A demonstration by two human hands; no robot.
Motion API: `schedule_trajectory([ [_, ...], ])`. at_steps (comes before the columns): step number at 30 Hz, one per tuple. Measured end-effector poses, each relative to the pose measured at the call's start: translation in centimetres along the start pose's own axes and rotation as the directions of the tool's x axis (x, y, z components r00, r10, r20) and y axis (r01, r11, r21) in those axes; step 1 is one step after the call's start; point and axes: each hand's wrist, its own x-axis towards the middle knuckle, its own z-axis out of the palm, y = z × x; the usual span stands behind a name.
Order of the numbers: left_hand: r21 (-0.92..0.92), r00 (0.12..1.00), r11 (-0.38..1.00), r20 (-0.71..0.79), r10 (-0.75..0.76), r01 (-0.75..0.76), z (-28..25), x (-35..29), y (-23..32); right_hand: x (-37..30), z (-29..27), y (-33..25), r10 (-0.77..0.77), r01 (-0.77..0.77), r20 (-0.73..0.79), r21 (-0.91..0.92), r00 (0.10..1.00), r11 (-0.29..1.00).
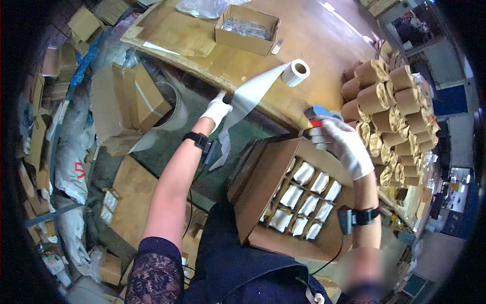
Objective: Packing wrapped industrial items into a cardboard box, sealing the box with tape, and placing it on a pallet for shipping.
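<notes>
My left hand (217,112), in a white glove, reaches to the near table edge. Its forefinger is stretched out and the thumb stands apart, close beside a hanging strip of white labels (249,95). That strip runs from a label roll (295,74) standing on the table. My right hand (340,144), also gloved, is closed around a blue-and-red hand tool (317,116) at the table edge; its exact kind is partly hidden by the fingers. Below this hand an open cardboard box (271,175) holds rows of white-topped packets (308,205).
Brown paper-wrapped bundles (390,106) are stacked at the right. On the wooden table (197,45) stands a small carton of clear pieces (247,29), with a clear plastic bag (207,7) behind it. Left of me are an empty-looking carton (116,101) and a bin (174,114).
</notes>
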Motion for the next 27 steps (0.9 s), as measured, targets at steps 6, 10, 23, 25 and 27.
schedule_trajectory([
  [6,0.081,0.99,0.989,0.076,0.115,-0.121,3.6,2.0,-4.2,5.4,3.5,1.4,0.021,0.004,0.062,-0.381,0.998,0.924],
  [10,-0.389,0.978,0.917,0.142,0.152,-0.086,2.4,-4.3,0.0,7.4,5.2,3.4,-0.1,0.123,0.071,-0.577,0.992,0.807],
  [23,-0.477,0.822,0.874,0.456,0.34,-0.097,-0.2,-16.4,0.8,6.0,10.3,7.3,0.074,-0.093,0.169,0.109,0.983,0.99],
  [25,-0.222,0.871,0.947,0.387,0.303,-0.232,3.1,-18.7,-1.1,5.2,9.5,6.7,-0.002,-0.035,0.179,0.204,0.984,0.978],
  [27,-0.46,0.936,0.874,0.351,0.018,0.156,4.4,-20.1,0.4,4.4,8.9,6.8,0.021,-0.061,0.185,0.212,0.982,0.975],
])
